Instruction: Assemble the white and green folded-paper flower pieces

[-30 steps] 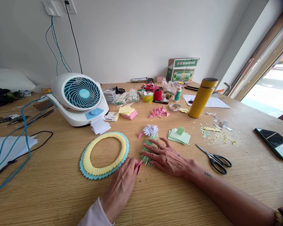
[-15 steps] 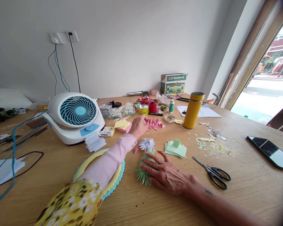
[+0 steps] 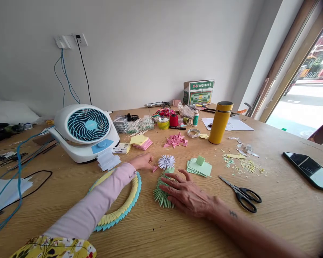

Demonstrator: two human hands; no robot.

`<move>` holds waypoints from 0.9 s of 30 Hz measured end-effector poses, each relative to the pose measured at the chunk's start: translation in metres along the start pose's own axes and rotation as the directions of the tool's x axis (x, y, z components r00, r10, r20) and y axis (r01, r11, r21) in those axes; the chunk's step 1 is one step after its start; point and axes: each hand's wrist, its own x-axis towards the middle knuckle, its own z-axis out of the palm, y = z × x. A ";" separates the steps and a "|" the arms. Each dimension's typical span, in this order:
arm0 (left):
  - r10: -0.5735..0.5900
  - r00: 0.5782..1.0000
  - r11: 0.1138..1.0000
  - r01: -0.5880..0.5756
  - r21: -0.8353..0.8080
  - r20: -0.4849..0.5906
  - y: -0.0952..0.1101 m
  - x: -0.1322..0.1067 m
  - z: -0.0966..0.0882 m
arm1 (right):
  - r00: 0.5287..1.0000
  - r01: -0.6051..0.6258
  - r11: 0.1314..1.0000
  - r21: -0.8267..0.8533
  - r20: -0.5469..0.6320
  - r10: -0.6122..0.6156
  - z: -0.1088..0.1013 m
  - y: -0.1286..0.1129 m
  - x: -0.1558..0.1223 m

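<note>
My right hand lies flat with its fingers spread on a green spiky folded-paper disc. My left hand, in a pink sleeve, reaches across a yellow and blue folded-paper ring. Its fingers are drawn together, and their tips are at a small pink folded piece. Whether they grip that piece does not show. A white spiky paper ball sits just beyond that piece. A pile of pink folded pieces lies further back.
Green paper squares and black scissors lie to the right, with paper scraps and a dark phone beyond. Behind stand a yellow flask, a white and blue fan, sticky-note pads and craft clutter. Cables trail at the left.
My left hand went from the table's near edge out to the pink pile, then drew back to the pink piece beside the white ball. My right hand stayed on the green disc.
</note>
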 end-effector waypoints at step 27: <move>0.000 1.000 1.000 0.000 -0.008 -0.003 0.045 0.014 -0.011 | 0.939 -0.161 0.981 0.113 -0.287 0.187 0.000 0.016 -0.004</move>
